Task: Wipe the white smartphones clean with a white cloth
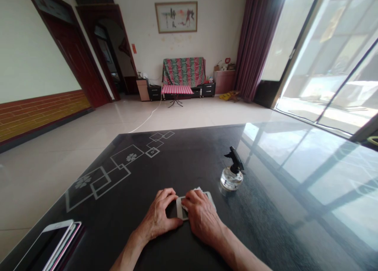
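A smartphone with a white frame [179, 209] lies flat on the dark glossy table [189, 153], crosswise in front of me. My left hand [159, 216] grips its left end, thumb at the near edge and fingers at the far edge. Over the screen, my right hand [203, 216] is closed on a white cloth or tissue [199, 188] and presses it down. Most of the cloth and much of the screen are hidden under that hand. To the right, beyond my hands, a clear spray bottle [232, 179] with a black trigger head stands upright.
A stack of several phones or tablets [47, 243] lies at the table's near left edge. Grey squares and flowers [118, 164] pattern the left side. Farther off stand a small checked folding table [177, 90] and a cloth-draped object [183, 71]. Glass doors [333, 58] are at right.
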`<state>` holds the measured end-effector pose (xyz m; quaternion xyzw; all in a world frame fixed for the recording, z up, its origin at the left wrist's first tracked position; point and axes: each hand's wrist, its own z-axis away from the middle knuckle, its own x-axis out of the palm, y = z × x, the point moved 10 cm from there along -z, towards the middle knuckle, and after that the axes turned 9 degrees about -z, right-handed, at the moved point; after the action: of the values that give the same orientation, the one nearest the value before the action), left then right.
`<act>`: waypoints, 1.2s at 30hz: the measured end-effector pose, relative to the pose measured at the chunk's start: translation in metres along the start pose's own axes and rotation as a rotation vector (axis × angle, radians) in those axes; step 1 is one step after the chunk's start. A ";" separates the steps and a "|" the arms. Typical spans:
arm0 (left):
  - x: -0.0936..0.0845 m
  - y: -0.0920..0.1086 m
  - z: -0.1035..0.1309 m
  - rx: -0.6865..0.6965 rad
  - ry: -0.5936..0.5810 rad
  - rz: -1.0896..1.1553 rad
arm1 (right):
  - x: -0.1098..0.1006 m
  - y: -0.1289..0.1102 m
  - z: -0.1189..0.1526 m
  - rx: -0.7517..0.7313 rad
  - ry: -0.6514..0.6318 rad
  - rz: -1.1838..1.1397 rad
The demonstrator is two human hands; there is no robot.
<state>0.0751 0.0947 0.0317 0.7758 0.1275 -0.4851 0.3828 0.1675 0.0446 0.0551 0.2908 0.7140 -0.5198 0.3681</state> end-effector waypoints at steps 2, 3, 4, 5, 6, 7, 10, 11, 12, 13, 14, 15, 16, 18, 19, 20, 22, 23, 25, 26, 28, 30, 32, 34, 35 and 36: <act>-0.001 0.002 0.000 0.000 -0.004 -0.001 | -0.008 0.008 0.002 0.019 0.017 0.018; -0.002 0.003 0.000 0.002 -0.006 -0.002 | -0.012 0.012 0.004 0.025 0.026 0.026; -0.003 0.004 0.000 0.003 -0.005 -0.002 | -0.016 0.017 0.006 0.030 0.034 0.035; -0.003 0.004 0.000 0.003 -0.006 -0.003 | -0.020 0.021 0.008 0.034 0.042 0.046; -0.004 0.005 -0.001 0.003 -0.006 -0.003 | -0.023 0.026 0.010 0.038 0.050 0.058; -0.004 0.005 -0.001 0.000 -0.006 -0.004 | -0.026 0.030 0.013 0.042 0.061 0.069; -0.004 0.004 -0.001 -0.003 -0.005 -0.006 | -0.034 0.040 0.019 0.058 0.094 0.086; -0.004 0.004 -0.001 -0.003 -0.004 -0.006 | -0.034 0.042 0.020 0.064 0.100 0.087; -0.004 0.003 -0.001 -0.004 0.001 -0.005 | -0.034 0.043 0.021 0.069 0.103 0.089; -0.004 0.002 0.000 -0.006 0.008 -0.003 | -0.034 0.044 0.021 0.076 0.104 0.093; -0.004 0.002 0.000 -0.007 0.017 -0.001 | -0.032 0.044 0.020 0.082 0.103 0.100; -0.004 0.001 0.000 -0.007 0.025 0.000 | -0.031 0.043 0.018 0.087 0.101 0.108; -0.004 0.001 0.000 -0.002 0.029 0.000 | -0.029 0.041 0.016 0.089 0.097 0.118; -0.004 0.003 0.001 0.014 0.026 -0.002 | -0.025 0.036 0.010 0.085 0.083 0.131; -0.003 0.004 0.000 0.023 0.022 -0.004 | -0.022 0.033 0.007 0.079 0.074 0.133; -0.003 0.004 0.000 0.028 0.019 -0.006 | -0.019 0.029 0.003 0.071 0.061 0.133; -0.003 0.005 -0.001 0.027 0.021 -0.007 | -0.013 0.021 -0.003 0.051 0.039 0.127; -0.003 0.005 -0.001 0.025 0.025 -0.008 | -0.009 0.018 -0.006 0.040 0.030 0.123; -0.004 0.005 -0.002 0.022 0.033 -0.009 | -0.003 0.010 -0.010 0.017 0.019 0.113; -0.004 0.006 -0.003 0.023 0.037 -0.009 | -0.001 0.007 -0.012 0.005 0.017 0.108; -0.004 0.006 -0.003 0.024 0.044 -0.009 | 0.002 0.002 -0.013 -0.020 0.014 0.094; -0.004 0.006 -0.004 0.028 0.049 -0.012 | 0.003 0.000 -0.014 -0.047 0.005 0.078; -0.004 0.007 -0.004 0.036 0.058 -0.017 | 0.001 0.002 -0.012 -0.065 -0.003 0.068; -0.005 0.008 -0.004 0.046 0.071 -0.020 | -0.005 0.008 -0.007 -0.070 0.003 0.072; -0.005 0.009 -0.004 0.051 0.079 -0.021 | -0.009 0.012 -0.004 -0.069 0.012 0.075; -0.006 0.009 -0.004 0.055 0.086 -0.022 | -0.013 0.016 -0.001 -0.069 0.020 0.077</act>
<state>0.0800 0.0919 0.0418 0.8047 0.1389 -0.4591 0.3499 0.1874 0.0496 0.0569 0.3104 0.7233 -0.4775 0.3905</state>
